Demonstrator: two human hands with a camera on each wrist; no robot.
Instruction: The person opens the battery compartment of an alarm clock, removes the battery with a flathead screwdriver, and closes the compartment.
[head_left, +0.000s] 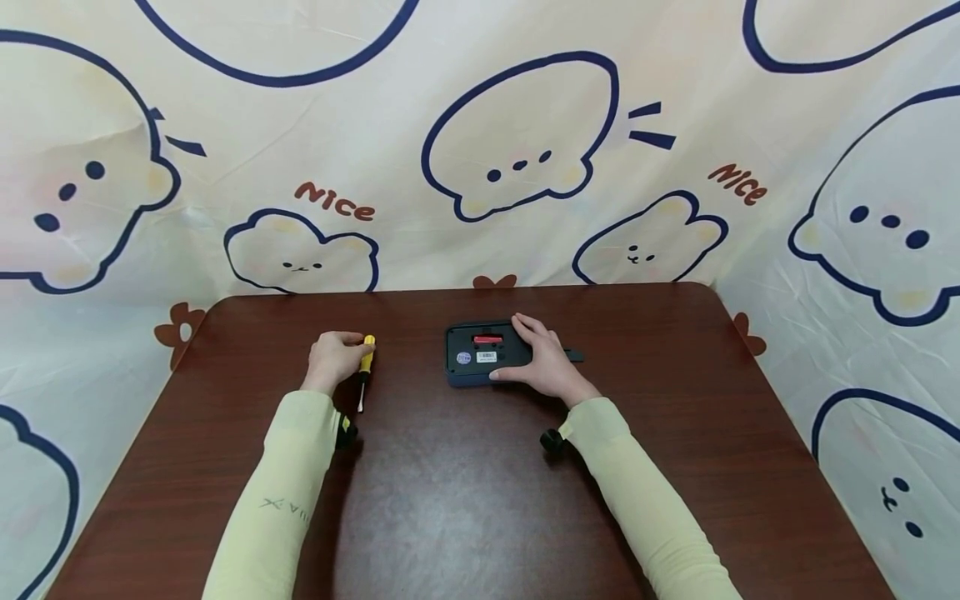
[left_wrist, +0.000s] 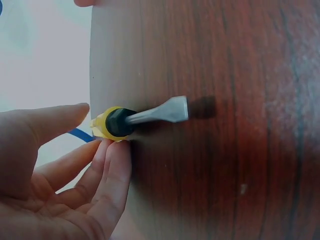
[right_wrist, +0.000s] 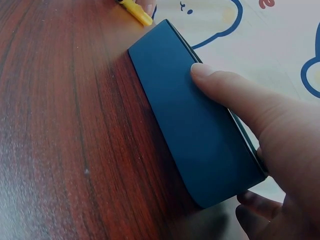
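My left hand [head_left: 333, 360] pinches the yellow handle of a flat-tip screwdriver [head_left: 367, 353] between thumb and fingers. Its metal blade [left_wrist: 165, 111] points toward me, and its tip casts a shadow on the wood in the left wrist view. To the right, my right hand [head_left: 549, 364] grips a dark blue box-shaped device [right_wrist: 192, 125], thumb on the near side and fingers over the far edge. The device's black back faces up, with a red battery [head_left: 487, 339] in an uncovered slot, a barcode label [head_left: 486, 357] and a round purple sticker. My hand hides its right end.
A dark flat strip [head_left: 573, 355] sticks out on the table beyond my right hand. The brown wooden table [head_left: 450, 492] has rounded far corners. Behind and beside it hangs a pale cloth [head_left: 405, 242] with cartoon outlines.
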